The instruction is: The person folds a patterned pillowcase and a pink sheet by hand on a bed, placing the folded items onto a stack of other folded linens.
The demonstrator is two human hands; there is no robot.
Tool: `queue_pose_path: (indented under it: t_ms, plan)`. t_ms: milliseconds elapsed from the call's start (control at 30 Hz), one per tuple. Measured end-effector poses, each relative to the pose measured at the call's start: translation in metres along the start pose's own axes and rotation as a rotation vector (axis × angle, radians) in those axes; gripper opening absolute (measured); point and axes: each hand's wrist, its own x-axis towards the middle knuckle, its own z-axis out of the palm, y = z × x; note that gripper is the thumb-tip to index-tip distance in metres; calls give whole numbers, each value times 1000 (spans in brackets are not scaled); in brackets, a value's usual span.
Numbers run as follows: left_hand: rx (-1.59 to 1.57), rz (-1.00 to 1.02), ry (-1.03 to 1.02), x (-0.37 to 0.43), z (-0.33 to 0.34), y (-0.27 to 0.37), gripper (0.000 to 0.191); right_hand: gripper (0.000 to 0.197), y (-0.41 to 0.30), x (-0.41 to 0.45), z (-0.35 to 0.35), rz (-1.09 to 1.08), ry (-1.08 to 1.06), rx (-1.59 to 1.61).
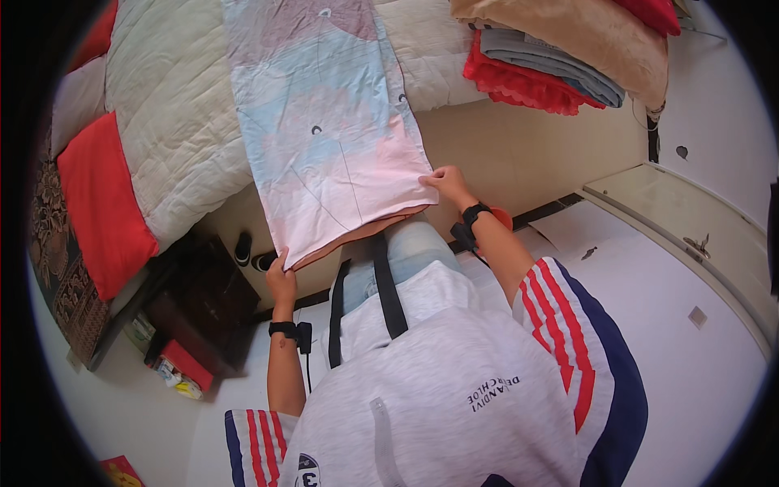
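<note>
A folded printed cloth sheet (328, 122), pale blue and pink with thin dark lines, stretches from the bed towards my body. Its near end hangs past the mattress, and a brown-orange layer shows along the lower edge. My left hand (282, 281) pinches the near left corner between thumb and fingers. At the right edge, close to the other near corner, my right hand (449, 184) grips the cloth. Between the two hands the near edge is held out, slanting lower on the left. The far end runs out of view at the top.
Under the sheet, a cream quilt (176, 115) covers the bed. Red pillow (106, 204) lies at left. Folded grey and red textiles (541, 67) are stacked at right beneath a tan blanket (584, 36). A dark bedside cabinet (204, 304), black shoes (243, 248) and a door (681, 213) stand nearby.
</note>
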Motion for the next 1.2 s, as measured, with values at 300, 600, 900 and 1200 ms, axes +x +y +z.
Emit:
queue_pose_path:
  t_ms: [300,600,900,1200]
  plan:
    - [81,154,-9,-5,-29,70,54,19,63,-3,14,130,267,324]
    - [-61,387,-72,-12,-67,147,50,20,64,23,84,244,334,-10]
    - [-25,440,-30,-14,-86,179,43,93,20,8,112,393,-22,568]
    - [-140,328,-35,-15,-111,194,40,99,42,44,151,340,-459,1093]
